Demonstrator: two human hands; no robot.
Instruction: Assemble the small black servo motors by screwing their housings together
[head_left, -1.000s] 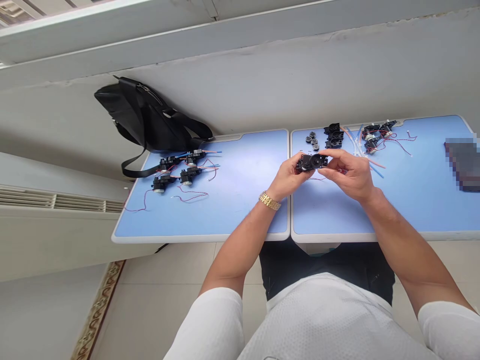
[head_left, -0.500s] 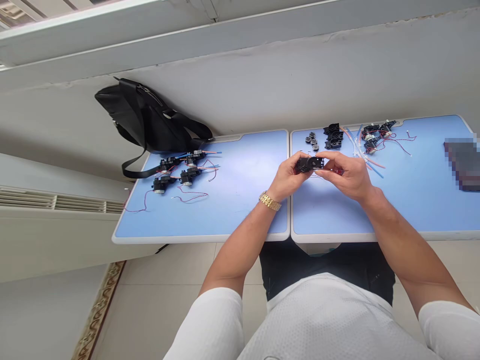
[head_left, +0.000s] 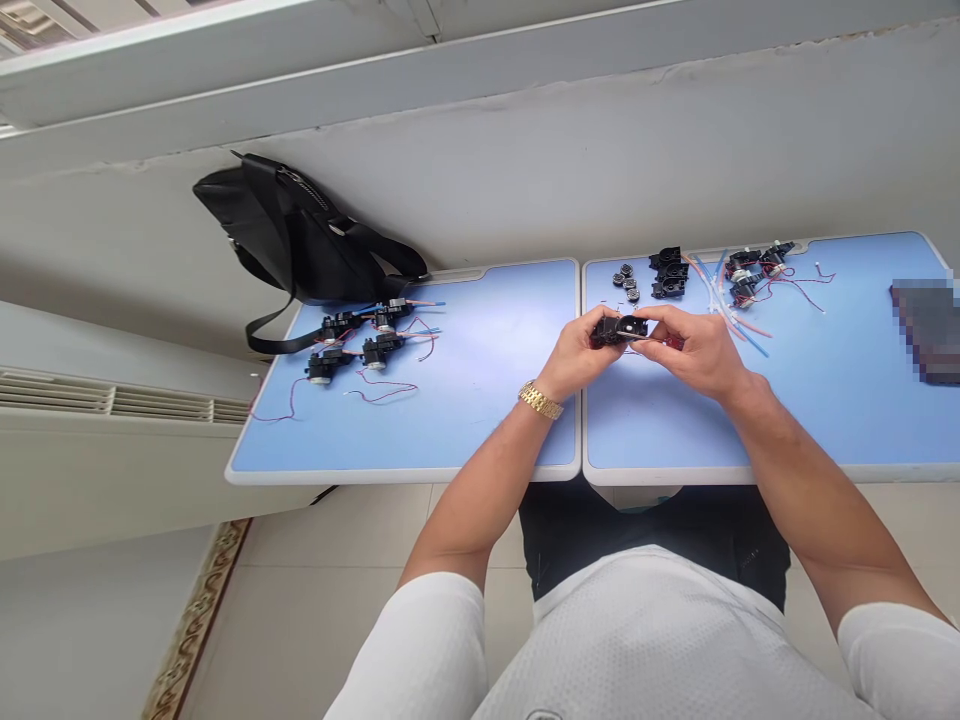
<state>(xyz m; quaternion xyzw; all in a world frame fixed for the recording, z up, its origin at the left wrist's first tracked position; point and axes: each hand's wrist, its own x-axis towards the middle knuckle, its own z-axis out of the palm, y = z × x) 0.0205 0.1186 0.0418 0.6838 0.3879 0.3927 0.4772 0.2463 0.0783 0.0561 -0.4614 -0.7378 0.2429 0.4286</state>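
Over the middle of the blue table (head_left: pixel 480 420), both hands hold a small black motor part (head_left: pixel 616 329) with red wires. My left hand (head_left: pixel 574 358), with a gold watch on its wrist, grips the part's left end. My right hand (head_left: pixel 694 350) pinches its right end with the fingertips. Just behind the hands lie small black round pieces (head_left: pixel 626 282) and black housings (head_left: pixel 667 273).
Several black motor units with red and blue wires (head_left: pixel 360 345) lie at the table's left. More units, wires and pale tubes (head_left: pixel 739 280) lie at the back right. A black bag (head_left: pixel 300 235) leans on the wall at the left. A blurred dark object (head_left: pixel 930 325) sits far right.
The black part has been turned a little between the fingers and the right fingers have shifted left over it. Both hands stay in the same spot.
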